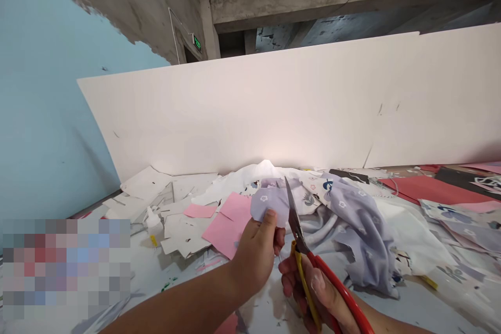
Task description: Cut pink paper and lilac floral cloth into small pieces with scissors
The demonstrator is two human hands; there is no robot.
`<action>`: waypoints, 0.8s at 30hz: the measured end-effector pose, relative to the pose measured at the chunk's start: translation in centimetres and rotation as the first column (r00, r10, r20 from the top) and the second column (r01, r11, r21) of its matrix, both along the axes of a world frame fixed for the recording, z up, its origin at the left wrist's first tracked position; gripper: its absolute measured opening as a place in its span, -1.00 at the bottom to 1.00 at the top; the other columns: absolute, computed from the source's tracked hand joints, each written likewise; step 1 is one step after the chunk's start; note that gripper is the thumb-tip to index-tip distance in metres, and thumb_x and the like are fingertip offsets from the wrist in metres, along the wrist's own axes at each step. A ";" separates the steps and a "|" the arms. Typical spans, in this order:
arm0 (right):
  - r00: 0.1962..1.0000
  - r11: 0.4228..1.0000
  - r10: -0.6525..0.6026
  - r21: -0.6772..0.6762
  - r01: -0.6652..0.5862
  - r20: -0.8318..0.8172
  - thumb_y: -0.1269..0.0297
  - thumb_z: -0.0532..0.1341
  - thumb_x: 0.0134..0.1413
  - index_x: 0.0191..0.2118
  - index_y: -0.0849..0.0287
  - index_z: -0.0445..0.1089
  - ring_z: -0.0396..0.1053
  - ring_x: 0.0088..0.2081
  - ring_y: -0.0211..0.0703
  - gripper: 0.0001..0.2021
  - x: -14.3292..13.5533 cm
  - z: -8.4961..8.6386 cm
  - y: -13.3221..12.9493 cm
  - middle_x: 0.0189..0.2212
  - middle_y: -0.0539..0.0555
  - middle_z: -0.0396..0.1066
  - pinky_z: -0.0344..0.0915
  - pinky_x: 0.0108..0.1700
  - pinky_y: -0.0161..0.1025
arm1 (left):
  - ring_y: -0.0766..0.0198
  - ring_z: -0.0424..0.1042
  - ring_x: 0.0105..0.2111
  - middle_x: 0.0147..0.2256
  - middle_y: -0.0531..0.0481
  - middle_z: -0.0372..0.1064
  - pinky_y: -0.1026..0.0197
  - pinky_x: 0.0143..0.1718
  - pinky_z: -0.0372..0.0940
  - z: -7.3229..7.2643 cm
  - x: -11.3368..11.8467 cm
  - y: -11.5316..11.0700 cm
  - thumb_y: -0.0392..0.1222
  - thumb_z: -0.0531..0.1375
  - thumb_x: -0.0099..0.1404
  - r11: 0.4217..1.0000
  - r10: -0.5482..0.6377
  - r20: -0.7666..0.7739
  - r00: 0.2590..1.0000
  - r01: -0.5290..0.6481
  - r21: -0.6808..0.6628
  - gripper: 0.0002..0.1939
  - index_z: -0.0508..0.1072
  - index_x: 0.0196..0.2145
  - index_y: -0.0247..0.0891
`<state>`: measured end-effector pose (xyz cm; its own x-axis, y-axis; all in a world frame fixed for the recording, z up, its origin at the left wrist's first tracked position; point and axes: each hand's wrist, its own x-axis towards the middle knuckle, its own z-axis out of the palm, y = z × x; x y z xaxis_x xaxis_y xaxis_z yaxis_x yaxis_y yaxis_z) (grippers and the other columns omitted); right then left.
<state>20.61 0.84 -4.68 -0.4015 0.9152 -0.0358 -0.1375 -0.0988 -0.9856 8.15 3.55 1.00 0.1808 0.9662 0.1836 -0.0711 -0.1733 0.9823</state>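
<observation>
Standing well to the left of the small lavender piece (274,201), a white bottle (154,225) keeps company with loose white sheets (182,229) on the cluttered desk (426,309). Nearer to the lavender piece on that same side lie a short pink strip (199,211) and a larger pink sheet (225,232).

Next comes the left hand (255,253), just below the lavender piece. Its thumb presses on the front and its fingers curl in behind, so the piece is pinched upright above the desk, its flower print facing the wearer.

Just right of the lavender piece rise the scissors (297,227), points upward. The blade runs close along the piece's right edge; from this angle I cannot say for certain whether it touches, or how far the blades are parted. The right hand (326,292), lower and to the right of the piece, is wrapped around the red and yellow handles.

Farther right of the lavender piece, a bunched patterned cloth (360,219) lies in folds, with a red sheet (422,190) well beyond it.

The step in hand appears to be trimming the piece's outline. The next move calls for a steady pinch, the thumb clear of the cutting line, and the edge turned squarely between the blades.
</observation>
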 end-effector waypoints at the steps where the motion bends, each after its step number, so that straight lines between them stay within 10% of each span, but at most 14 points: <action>1: 1.000 1.000 0.001 0.030 -0.001 0.003 -0.48 0.00 -0.52 -0.25 0.22 0.18 0.03 -0.65 -0.43 -0.16 0.0 -0.2 0.1 -0.46 0.06 0.27 -0.09 -0.67 -0.39 | 0.39 0.06 -0.64 -0.68 0.10 0.04 0.27 -0.54 -0.01 0.2 0.0 -0.1 0.18 -0.12 0.22 1.000 0.006 -0.010 1.000 -0.006 0.019 -0.48 0.14 -0.69 -0.26; 24: 0.991 0.997 -0.007 -0.078 -0.003 -0.131 -0.32 0.04 -0.21 -0.37 0.15 0.11 0.04 -0.58 -0.37 -0.44 0.1 3.0 -2.1 -0.52 -0.07 0.07 0.02 -0.57 -0.36 | 0.39 0.14 -0.62 -0.67 0.11 0.09 0.31 -0.54 0.06 -0.7 -0.3 -0.1 0.17 -0.13 0.24 0.983 0.067 -0.272 0.960 -0.018 0.180 -0.53 0.17 -0.60 -0.24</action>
<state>20.74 -1.30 -1.70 -0.4059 0.9123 -0.0536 -0.2654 -0.1738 -0.9483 7.82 3.48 0.25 0.2077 0.9315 0.2986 0.2099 -0.3406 0.9165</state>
